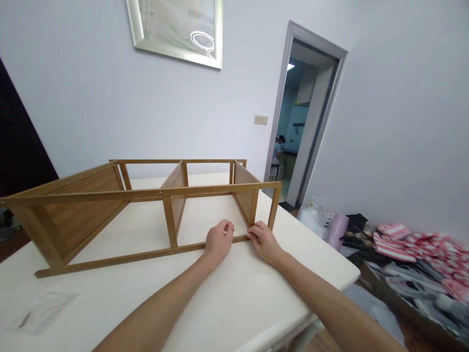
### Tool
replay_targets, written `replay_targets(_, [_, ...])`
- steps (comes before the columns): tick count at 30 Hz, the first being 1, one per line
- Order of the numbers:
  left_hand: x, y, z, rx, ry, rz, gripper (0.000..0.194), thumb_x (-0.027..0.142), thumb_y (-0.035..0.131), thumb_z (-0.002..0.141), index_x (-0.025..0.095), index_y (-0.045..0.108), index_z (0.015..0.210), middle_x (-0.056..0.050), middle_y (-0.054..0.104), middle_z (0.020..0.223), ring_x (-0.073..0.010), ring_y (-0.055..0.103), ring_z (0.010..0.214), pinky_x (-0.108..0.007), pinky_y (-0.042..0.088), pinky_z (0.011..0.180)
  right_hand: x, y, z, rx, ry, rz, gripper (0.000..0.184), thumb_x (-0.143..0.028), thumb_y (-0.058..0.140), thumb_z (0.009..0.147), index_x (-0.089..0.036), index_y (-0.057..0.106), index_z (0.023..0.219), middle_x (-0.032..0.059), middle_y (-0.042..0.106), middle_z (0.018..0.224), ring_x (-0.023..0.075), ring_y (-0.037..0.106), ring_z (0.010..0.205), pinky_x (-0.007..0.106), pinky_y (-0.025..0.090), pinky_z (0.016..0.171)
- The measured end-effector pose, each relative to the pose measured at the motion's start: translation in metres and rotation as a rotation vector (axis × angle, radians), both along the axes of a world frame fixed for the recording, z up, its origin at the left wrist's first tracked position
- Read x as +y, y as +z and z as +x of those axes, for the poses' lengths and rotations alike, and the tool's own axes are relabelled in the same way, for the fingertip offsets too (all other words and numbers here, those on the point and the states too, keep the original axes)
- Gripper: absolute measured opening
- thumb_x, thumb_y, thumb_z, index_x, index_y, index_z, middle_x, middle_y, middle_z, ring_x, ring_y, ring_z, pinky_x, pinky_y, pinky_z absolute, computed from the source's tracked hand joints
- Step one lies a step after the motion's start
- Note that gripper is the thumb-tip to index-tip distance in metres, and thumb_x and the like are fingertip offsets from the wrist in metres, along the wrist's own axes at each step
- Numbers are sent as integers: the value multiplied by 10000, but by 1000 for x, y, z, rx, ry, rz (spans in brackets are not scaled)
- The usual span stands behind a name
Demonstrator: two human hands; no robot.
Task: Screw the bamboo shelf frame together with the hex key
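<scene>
Near left, a clear plastic bag (47,310) lies on the white table (256,293). Left hand (220,239): fingers curled narrow. Right hand (264,242): fingertips pinched at the near lower rail (120,260). Anything held: cannot tell. The wooden shelf frame (169,215) lies sideways just beyond, presumably for reach. Far: wall (91,107).
</scene>
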State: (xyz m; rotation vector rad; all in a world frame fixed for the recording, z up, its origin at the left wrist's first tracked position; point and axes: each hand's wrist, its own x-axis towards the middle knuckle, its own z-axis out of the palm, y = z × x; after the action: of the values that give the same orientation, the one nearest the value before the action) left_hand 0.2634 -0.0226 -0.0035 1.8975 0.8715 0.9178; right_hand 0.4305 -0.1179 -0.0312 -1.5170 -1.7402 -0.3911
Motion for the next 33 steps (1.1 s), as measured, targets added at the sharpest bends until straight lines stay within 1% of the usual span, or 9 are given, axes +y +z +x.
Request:
replay_targets(4, [14, -11, -7, 231, 14, 200, 204, 320, 495, 890, 225, 674, 912, -60, 729, 914, -209, 640, 829, -315, 426, 810, -1, 1, 1, -1, -5, -30, 99, -163, 513, 883, -206, 597, 854, 53, 577, 855, 180, 561, 824, 333, 501, 731])
replay_targets(9, [9, -16, -8, 420, -114, 381, 184, 335, 552, 849, 231, 694, 902, -79, 712, 940, -248, 615, 932, -335, 417, 822, -1, 2, 2, -19, -5, -57, 100, -132, 530, 855, -208, 589, 830, 46, 574, 856, 174, 564, 821, 320, 501, 729])
replay_targets(12, [8, -16, -6, 462, -160, 434, 155, 289, 563, 847, 237, 701, 893, -79, 700, 967, -253, 573, 1025, -334, 408, 859, 0, 1, 4, -17, -10, -51, 111, -122, 515, 858, -206, 582, 827, 46, 570, 854, 173, 558, 821, 322, 501, 736])
replay_targets(16, [9, -18, -5, 474, -136, 450, 189, 285, 530, 878, 225, 703, 924, -86, 689, 982, -252, 570, 1019, -339, 403, 868, 1, 1, 4, -6, -30, -40, 120, -126, 495, 867, -206, 577, 829, 53, 569, 864, 180, 548, 825, 337, 501, 745])
replay_targets(19, [9, -20, -5, 463, -129, 502, 204, 297, 515, 888, 210, 697, 921, -87, 683, 950, -246, 579, 988, -333, 404, 848, -3, 7, 1, 17, -41, 72, 106, -151, 507, 872, -214, 587, 839, 70, 574, 928, 192, 549, 878, 343, 501, 751])
replay_targets(23, [7, -22, -4, 476, -106, 519, 202, 302, 511, 890, 204, 687, 903, -77, 673, 922, -231, 588, 947, -323, 403, 819, -8, 32, -1, 110, -142, 337, 91, -210, 519, 889, -222, 607, 867, 67, 551, 893, 198, 548, 856, 352, 493, 733])
replay_targets(28, [6, -21, -3, 484, -100, 514, 213, 296, 484, 900, 211, 680, 892, -63, 655, 904, -222, 590, 932, -315, 402, 778, -1, 86, 0, 315, -227, 598, 128, -305, 506, 921, -224, 595, 880, 42, 580, 810, 185, 560, 763, 351, 489, 713])
replay_targets(31, [6, -20, -4, 493, -97, 508, 219, 295, 476, 907, 217, 681, 909, -62, 651, 910, -219, 589, 933, -314, 402, 779, 14, 113, -1, 460, -179, 708, 175, -352, 482, 937, -216, 588, 963, 50, 613, 864, 176, 595, 769, 354, 514, 743])
replay_targets(33, [7, -21, -4, 498, -92, 514, 216, 295, 481, 907, 214, 681, 911, -62, 651, 912, -219, 588, 935, -317, 402, 793, 25, 121, -4, 520, -127, 752, 198, -369, 480, 940, -211, 577, 1007, 55, 633, 902, 173, 623, 785, 360, 530, 772])
